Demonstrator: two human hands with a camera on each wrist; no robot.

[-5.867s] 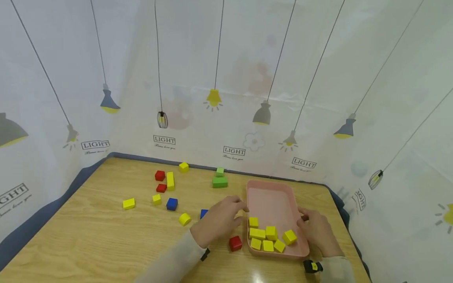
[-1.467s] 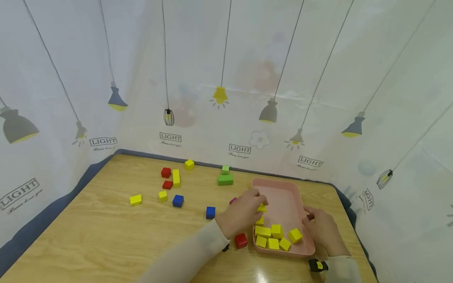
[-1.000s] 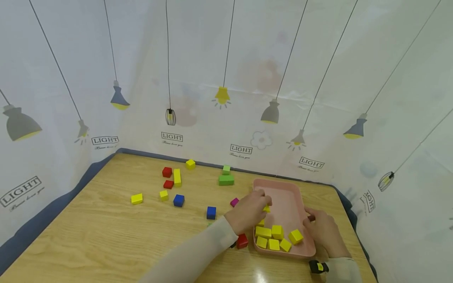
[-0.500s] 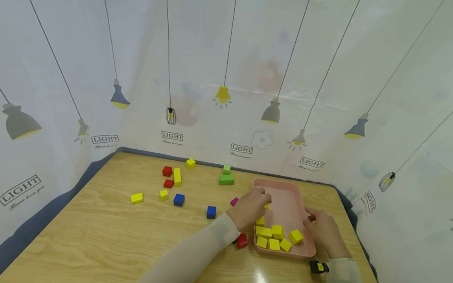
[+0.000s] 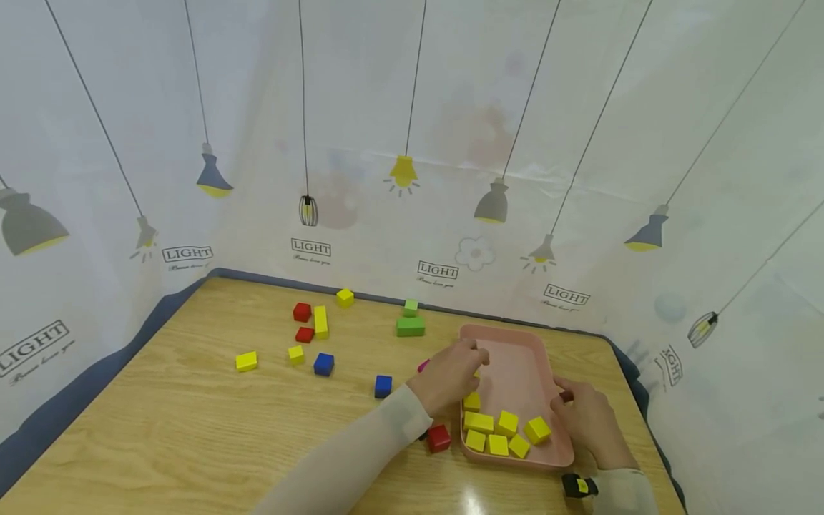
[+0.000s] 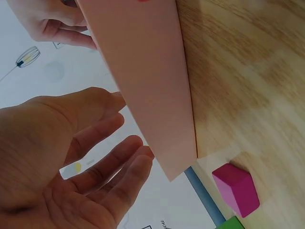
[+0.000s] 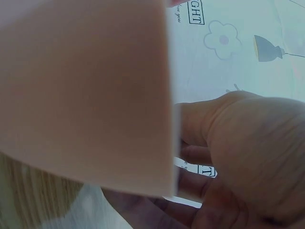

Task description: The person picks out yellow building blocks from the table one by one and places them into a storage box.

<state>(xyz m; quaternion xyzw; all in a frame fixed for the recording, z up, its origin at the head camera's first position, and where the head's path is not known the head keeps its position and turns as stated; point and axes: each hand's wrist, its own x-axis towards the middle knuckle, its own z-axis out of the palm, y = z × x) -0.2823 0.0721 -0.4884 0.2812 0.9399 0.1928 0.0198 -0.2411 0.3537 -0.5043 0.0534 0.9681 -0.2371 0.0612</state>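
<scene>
A pink tray (image 5: 550, 429) lies on the right side of the table, with several yellow blocks (image 5: 478, 422) gathered at its near end. My left hand (image 5: 447, 375) is over the tray's left rim, its fingers loosely bent and spread. A yellow block partly shows just beyond that hand in the head view, mostly hidden by it. In the left wrist view the left fingertips (image 6: 136, 143) are at the rim, and no block shows between them. My right hand (image 5: 589, 418) holds the tray's right edge, with the thumb at the rim and fingers outside the wall.
A red block (image 5: 439, 438) and a magenta block (image 6: 237, 190) lie just left of the tray. Blue blocks (image 5: 383, 387), green blocks (image 5: 410, 327), more red blocks (image 5: 302, 312) and loose yellow blocks (image 5: 247, 361) are scattered further left and back. A printed curtain (image 5: 360, 250) hangs behind the table.
Since the earliest frame, a yellow block has come into the tray's left side under my left hand. Its fingers have just loosened from that block and drawn slightly left. The right hand stays on the tray.
</scene>
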